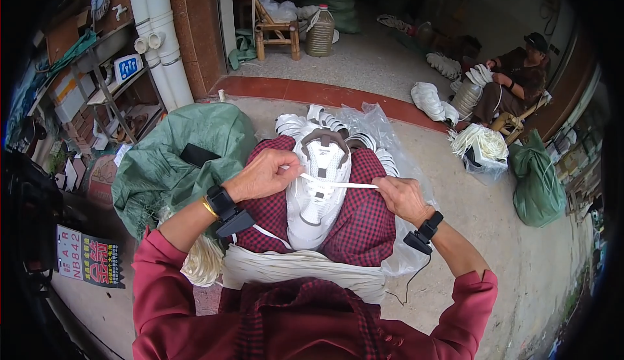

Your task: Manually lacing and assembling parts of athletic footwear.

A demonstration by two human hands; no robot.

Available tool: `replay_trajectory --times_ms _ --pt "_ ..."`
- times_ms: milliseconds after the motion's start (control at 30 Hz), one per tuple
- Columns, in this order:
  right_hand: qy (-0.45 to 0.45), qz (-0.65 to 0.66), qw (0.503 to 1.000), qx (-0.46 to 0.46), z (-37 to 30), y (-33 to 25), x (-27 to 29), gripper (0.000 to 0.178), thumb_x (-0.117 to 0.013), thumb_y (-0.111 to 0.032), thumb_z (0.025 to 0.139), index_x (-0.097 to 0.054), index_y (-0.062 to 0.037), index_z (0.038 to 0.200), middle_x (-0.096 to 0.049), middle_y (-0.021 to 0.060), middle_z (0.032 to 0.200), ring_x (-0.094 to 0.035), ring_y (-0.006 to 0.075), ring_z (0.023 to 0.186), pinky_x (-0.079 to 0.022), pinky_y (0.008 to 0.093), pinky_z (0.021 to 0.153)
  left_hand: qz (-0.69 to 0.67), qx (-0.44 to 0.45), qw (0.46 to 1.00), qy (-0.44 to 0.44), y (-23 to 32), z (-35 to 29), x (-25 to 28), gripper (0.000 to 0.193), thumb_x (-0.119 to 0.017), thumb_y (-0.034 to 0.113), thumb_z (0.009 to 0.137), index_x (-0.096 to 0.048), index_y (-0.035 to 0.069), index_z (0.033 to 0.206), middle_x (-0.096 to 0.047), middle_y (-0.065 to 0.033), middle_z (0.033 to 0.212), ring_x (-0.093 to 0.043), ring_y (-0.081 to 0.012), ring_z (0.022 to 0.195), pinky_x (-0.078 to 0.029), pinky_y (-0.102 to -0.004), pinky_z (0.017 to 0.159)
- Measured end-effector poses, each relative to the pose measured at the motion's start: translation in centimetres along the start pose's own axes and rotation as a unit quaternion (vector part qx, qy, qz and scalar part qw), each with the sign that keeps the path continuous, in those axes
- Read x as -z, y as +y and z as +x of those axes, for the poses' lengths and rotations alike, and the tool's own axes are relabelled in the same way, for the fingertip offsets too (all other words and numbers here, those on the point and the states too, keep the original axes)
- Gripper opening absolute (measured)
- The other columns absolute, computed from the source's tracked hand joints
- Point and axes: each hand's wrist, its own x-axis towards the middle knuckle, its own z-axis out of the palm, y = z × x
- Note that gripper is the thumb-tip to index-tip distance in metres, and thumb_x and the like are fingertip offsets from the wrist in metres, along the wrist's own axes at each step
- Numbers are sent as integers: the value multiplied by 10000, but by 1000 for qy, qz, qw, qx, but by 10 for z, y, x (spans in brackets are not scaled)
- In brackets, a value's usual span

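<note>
A white shoe upper (312, 223) with a dark grey collar is held upright between my knees, on a red-and-black checked apron (364, 220). A flat white shoelace (354, 185) runs across its front. My left hand (268, 173) pinches the lace close to the left edge of the upper. Out to the right of the upper, my right hand (403, 197) pinches the other stretch between thumb and fingers, and the lace looks taut. Beyond the upper lie several more white uppers (294, 125). A thick bundle of white laces (302, 269) lies across my lap.
A green woven sack (153, 142) stands at my left, with clear plastic sheeting (409, 175) at my right. Another person (523, 77) sits at the far right handling white pieces, near a green bag (538, 184). A bamboo chair (276, 30) and a large jug (320, 33) stand inside the doorway.
</note>
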Motion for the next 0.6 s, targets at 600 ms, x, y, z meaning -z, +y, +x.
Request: replay_trajectory --times_ms 600 --pt "6 -149 982 -115 -84 79 60 83 -579 -126 888 -539 -103 956 -602 101 799 -646 328 704 -513 445 591 479 -110 868 67 -33 -70 117 135 -663 34 833 -614 85 948 -514 -105 799 -601 -317 687 -480 -431 575"
